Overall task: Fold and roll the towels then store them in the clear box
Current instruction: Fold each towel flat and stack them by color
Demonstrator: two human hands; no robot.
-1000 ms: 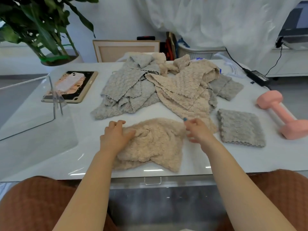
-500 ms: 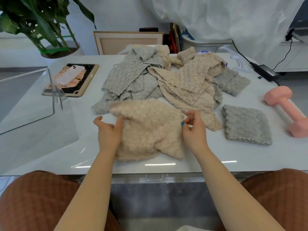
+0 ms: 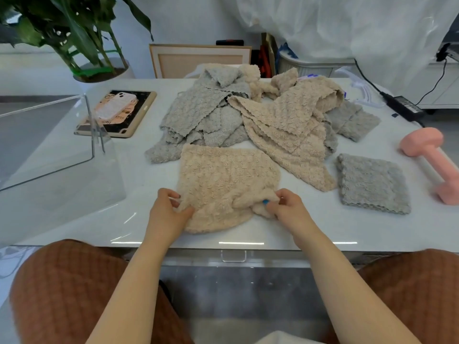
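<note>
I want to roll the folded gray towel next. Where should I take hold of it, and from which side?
The folded gray towel lies flat on the table, apart from the pile. Probably pinch its near scalloped edge, coming from the person's side: that edge is free and closest.

No word can be read with certainty. The tablet (image 3: 142,108) near the tabletop's far left corner, lying under a phone (image 3: 116,105), shows a pink picture with dark lettering, too small and partly covered to make out. The black power adapter (image 3: 403,106) at the far right edge bears faint, blurred marks
</note>
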